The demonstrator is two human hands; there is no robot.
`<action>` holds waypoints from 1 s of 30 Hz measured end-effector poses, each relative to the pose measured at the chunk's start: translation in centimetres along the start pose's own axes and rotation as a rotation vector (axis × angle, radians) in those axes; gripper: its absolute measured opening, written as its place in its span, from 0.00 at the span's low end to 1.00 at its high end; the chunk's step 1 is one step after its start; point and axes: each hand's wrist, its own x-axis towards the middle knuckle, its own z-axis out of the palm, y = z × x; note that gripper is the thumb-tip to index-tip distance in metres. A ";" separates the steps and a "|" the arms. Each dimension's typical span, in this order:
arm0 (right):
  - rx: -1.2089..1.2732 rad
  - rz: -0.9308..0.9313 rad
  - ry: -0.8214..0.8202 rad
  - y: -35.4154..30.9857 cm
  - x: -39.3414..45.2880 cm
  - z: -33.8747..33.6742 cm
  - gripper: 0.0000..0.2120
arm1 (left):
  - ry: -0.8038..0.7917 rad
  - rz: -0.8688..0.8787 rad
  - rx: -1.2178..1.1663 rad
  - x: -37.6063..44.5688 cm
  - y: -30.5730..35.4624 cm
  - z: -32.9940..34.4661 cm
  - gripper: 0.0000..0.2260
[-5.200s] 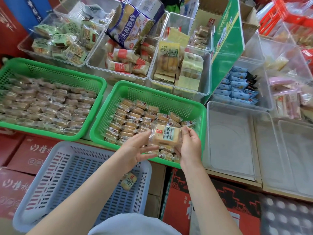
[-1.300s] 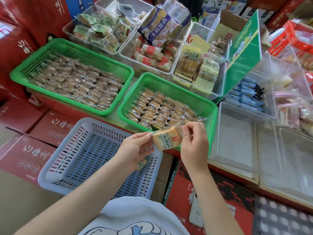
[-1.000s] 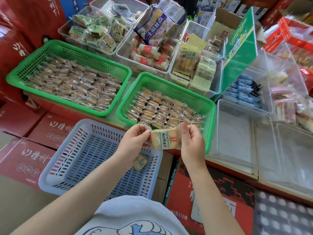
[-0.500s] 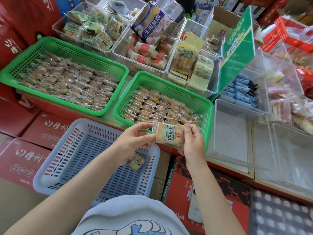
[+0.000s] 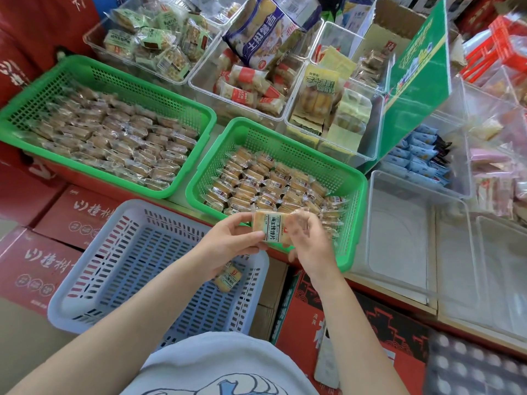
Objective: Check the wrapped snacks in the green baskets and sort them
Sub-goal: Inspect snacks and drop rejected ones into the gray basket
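Note:
Both hands hold one wrapped snack [image 5: 268, 228], a pale biscuit pack with printed characters, over the near rim of the right green basket [image 5: 355, 178]. My left hand [image 5: 231, 243] pinches its left end. My right hand [image 5: 309, 242] grips its right side and covers part of it. That basket holds several rows of similar packs [image 5: 265, 185]. The left green basket [image 5: 17, 115] is filled with several clear-wrapped snacks [image 5: 114, 138]. One pack [image 5: 228, 277] lies in the blue-grey basket [image 5: 94, 275] below my left hand.
Clear bins of other packaged snacks [image 5: 256, 84] stand behind the green baskets. A green sign board [image 5: 416, 81] rises at the right. Clear trays [image 5: 405, 246] with nothing visible inside sit right of the right basket. Red cartons [image 5: 40, 263] lie below the shelf edge.
The pack has turned in both hands, from lying sideways to more upright, and my right hand now covers more of it. The view has shifted slightly.

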 end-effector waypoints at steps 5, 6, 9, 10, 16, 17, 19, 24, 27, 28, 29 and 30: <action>-0.002 0.029 0.159 1.8 2.1 -0.7 0.10 | 0.242 0.154 0.669 3.6 -0.2 -1.1 0.15; -0.018 0.039 0.207 2.1 2.7 -1.0 0.10 | 0.259 0.196 0.922 4.4 -0.3 -1.7 0.18; -0.071 0.067 0.232 3.0 4.7 -1.5 0.13 | 0.141 0.167 1.495 6.7 -1.2 -4.4 0.23; -0.113 0.059 0.216 3.3 5.3 -1.3 0.13 | 0.092 0.122 1.598 7.2 -1.6 -5.3 0.24; -0.662 -0.094 -0.092 4.8 8.4 0.8 0.14 | 0.042 0.073 1.738 7.8 -2.4 -7.4 0.37; -0.816 -0.147 -0.142 4.7 8.6 1.0 0.14 | 0.052 0.067 1.745 7.9 -2.4 -7.3 0.38; -0.946 -0.199 -0.198 4.3 9.2 1.6 0.13 | 0.083 0.055 1.735 8.0 -2.5 -7.2 0.39; -0.835 -0.071 -0.293 3.5 11.1 3.2 0.09 | 0.097 0.030 1.707 8.2 -2.7 -7.2 0.44; -0.917 -0.008 -0.307 3.8 12.0 3.8 0.11 | 0.096 0.031 1.688 8.3 -2.6 -7.3 0.38; -0.974 -0.007 -0.291 4.2 12.2 4.0 0.11 | 0.103 0.036 1.672 8.4 -2.6 -7.3 0.34; -1.025 -0.010 -0.274 4.5 12.6 4.3 0.11 | 0.120 0.052 1.643 8.5 -2.5 -7.1 0.32; -1.064 -0.006 -0.255 4.8 12.9 4.5 0.10 | 0.141 0.085 1.610 8.6 -2.4 -6.8 0.33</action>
